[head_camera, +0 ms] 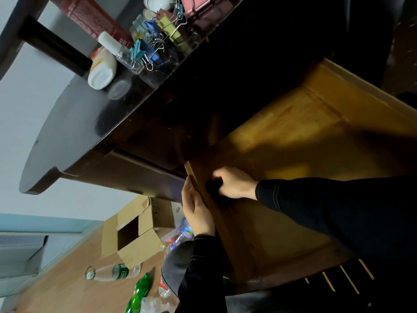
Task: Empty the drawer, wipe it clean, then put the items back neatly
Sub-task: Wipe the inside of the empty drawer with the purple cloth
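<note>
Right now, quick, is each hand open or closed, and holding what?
Left hand: closed, grip on the drawer side edge.
Right hand: closed round a dark thing in the drawer corner, maybe a cloth.

The red box (90, 16) on the desktop (67, 123) carried rows of pale small print, too blurred to read. Near its lower end stood larger white capitals, perhaps "VE" over "OE". The cardboard box (135, 222) bore a small dark logo, and the clear bottle (112, 272) a green label; neither was legible.
</note>
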A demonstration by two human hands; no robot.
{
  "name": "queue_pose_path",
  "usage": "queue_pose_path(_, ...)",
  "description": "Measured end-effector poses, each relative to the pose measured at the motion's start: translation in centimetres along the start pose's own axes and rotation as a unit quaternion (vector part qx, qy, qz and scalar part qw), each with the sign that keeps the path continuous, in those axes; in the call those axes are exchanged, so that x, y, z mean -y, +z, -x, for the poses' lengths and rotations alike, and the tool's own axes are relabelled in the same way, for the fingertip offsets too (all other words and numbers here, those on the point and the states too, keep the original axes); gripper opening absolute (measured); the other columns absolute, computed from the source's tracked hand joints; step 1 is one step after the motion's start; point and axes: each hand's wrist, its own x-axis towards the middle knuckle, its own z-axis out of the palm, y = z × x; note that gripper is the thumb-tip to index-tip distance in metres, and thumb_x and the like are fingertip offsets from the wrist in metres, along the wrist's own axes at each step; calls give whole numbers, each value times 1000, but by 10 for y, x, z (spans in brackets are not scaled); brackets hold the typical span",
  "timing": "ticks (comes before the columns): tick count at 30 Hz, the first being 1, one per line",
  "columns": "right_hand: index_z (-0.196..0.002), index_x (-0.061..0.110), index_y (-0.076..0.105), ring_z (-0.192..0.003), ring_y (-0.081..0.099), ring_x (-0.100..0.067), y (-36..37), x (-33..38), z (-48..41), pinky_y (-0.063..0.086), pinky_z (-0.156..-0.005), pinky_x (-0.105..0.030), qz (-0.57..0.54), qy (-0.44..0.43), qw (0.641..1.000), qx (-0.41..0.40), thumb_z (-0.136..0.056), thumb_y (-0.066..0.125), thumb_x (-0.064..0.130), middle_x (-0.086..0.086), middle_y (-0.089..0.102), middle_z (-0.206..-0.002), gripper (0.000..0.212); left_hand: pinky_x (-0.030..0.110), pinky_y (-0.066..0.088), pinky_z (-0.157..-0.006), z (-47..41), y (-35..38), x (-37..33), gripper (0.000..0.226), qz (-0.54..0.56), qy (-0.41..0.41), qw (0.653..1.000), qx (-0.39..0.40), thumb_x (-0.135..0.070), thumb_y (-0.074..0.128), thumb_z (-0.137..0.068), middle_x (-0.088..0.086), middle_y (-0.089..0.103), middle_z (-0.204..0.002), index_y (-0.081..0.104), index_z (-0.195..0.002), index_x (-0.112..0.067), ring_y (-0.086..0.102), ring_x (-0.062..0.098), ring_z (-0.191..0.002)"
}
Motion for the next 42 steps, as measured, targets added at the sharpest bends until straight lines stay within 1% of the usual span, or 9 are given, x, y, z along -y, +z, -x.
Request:
queue_pose_path(4,-81,17,61,-71,63,-23,4,14,-1,42,-56,-34,-68,-58,993,-74,-79,66,8,0,64,-74,11,50,43,-110,0,0,-1,42,5,8,1000,-3,1,38,-104,15,66,-125,53,-140,-14,60,26,-122)
queue_pose_path(6,-88,20,60,-75,64,-24,9,4,8,41,-58,-36,-68,-39,996,-52,-84,63,6,1,65,-82,14,51,44,-109,0,0,-2,43,8,7,1000,-4,1,37,-104,15,67,-123,52,-141,-13,61,28,-119)
queue_pose_path(9,-133,15,56,-100,64,-26,6,-6,13,53,-75,-36,-13,34,999,21,-91,60,11,-4,63,-122,42,49,44,-109,2,0,-3,41,5,1,1000,-7,-2,37,-105,12,67,-123,52,-141,-16,62,26,-118)
queue_pose_path(15,-81,23,59,-74,63,-22,4,19,5,44,-60,-36,-93,-47,993,-61,-82,65,7,-1,64,-77,17,45,44,-110,1,1,-4,43,-6,16,1000,-9,2,38,-103,11,66,-125,53,-141,-12,60,24,-122)
queue_pose_path(20,-138,16,54,-115,60,-31,2,4,13,44,-75,-30,-32,38,998,42,-91,58,13,-4,59,-131,47,47,44,-110,3,0,-5,42,-9,8,1000,-11,-1,37,-105,12,65,-126,52,-142,-15,61,24,-120)
queue_pose_path(25,-92,22,59,-75,61,-23,6,20,12,43,-57,-33,-42,-44,997,-46,-83,61,13,0,63,-84,13,47,41,-112,1,0,-4,43,-8,9,1000,-7,3,38,-103,14,63,-130,52,-141,-10,57,24,-125)
queue_pose_path(30,-150,26,38,-117,58,-33,23,-4,28,55,-87,-41,-17,68,998,2,-94,56,19,-11,40,-150,59,50,45,-108,3,0,-7,41,-9,8,1000,-14,0,37,-105,17,66,-123,53,-141,-12,61,30,-118)
queue_pose_path(36,-93,31,54,-79,61,-24,17,10,16,36,-56,-30,-56,-12,997,-46,-84,57,18,3,60,-91,16,45,43,-111,4,0,-8,42,-3,5,1000,-7,1,38,-104,14,65,-127,52,-141,-12,59,25,-122)
queue_pose_path(42,-140,17,50,-83,59,-19,8,1,20,39,-56,-25,-27,69,995,67,-93,54,15,-6,61,-120,47,45,46,-107,4,0,-6,41,-7,11,1000,-9,-1,36,-105,19,65,-124,52,-141,-13,61,32,-118)
